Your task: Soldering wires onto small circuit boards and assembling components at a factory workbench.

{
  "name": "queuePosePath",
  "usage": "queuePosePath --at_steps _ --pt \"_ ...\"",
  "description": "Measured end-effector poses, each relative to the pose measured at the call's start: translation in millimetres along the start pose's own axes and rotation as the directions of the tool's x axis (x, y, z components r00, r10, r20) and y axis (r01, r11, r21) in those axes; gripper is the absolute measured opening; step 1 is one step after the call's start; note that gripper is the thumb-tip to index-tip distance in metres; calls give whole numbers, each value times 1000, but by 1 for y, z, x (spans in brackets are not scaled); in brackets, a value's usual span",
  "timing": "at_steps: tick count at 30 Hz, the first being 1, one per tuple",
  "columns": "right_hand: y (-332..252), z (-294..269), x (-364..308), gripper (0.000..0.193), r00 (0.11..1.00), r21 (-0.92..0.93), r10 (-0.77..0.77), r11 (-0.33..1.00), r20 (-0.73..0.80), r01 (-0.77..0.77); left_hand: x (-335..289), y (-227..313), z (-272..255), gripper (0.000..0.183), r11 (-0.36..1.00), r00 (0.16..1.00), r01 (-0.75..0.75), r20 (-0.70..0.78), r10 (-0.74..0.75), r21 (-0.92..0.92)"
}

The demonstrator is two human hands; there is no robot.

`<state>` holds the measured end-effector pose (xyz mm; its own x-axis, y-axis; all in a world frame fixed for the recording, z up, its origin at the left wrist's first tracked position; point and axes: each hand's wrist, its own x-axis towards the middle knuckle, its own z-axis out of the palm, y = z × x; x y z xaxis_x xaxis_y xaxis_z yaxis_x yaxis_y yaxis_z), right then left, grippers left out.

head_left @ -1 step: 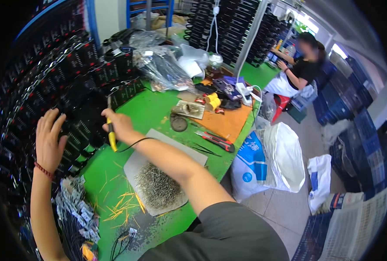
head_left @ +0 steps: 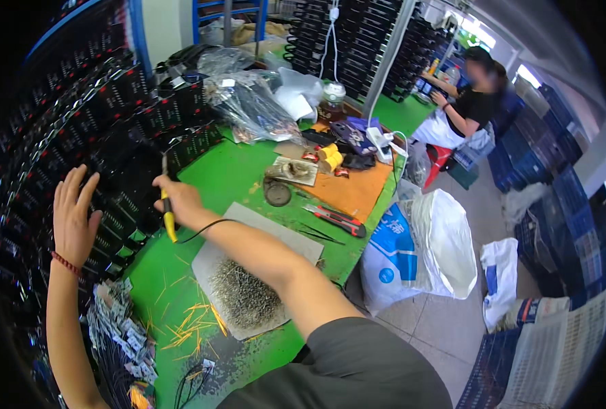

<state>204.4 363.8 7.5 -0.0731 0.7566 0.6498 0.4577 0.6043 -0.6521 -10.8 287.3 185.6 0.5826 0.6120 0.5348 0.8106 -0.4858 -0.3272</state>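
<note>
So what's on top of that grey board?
A heap of small, dark and silvery bits lies on the near part of the grey board. The right forearm crosses above, hiding a strip of it; anything there can't be seen.

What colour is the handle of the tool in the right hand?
The tool's handle is yellow and black, clearest in the head view.
</note>
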Motion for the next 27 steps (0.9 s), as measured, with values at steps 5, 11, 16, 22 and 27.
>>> queuePosePath --at_steps 5,11,16,22,27 --pt "1 18 -1 49 994 4 74 997 -85 -74 11 -18 44 80 995 985 98 143 -99 12" --pt "9 42 9 60 934 0 -168 984 -314 177 12 -17 39 90 994 992 107 67 -105 -14" --pt "27 49 1 64 963 -3 -229 973 -142 230 9 -20 45 90 992 988 129 89 -128 3" --pt "18 40 10 59 972 -47 -75 997 -224 66 5 -29 58 88 986 990 130 47 -135 105" --pt "17 59 1 58 992 -30 -28 999 -120 25 3 -30 64 89 981 985 145 77 -156 131"
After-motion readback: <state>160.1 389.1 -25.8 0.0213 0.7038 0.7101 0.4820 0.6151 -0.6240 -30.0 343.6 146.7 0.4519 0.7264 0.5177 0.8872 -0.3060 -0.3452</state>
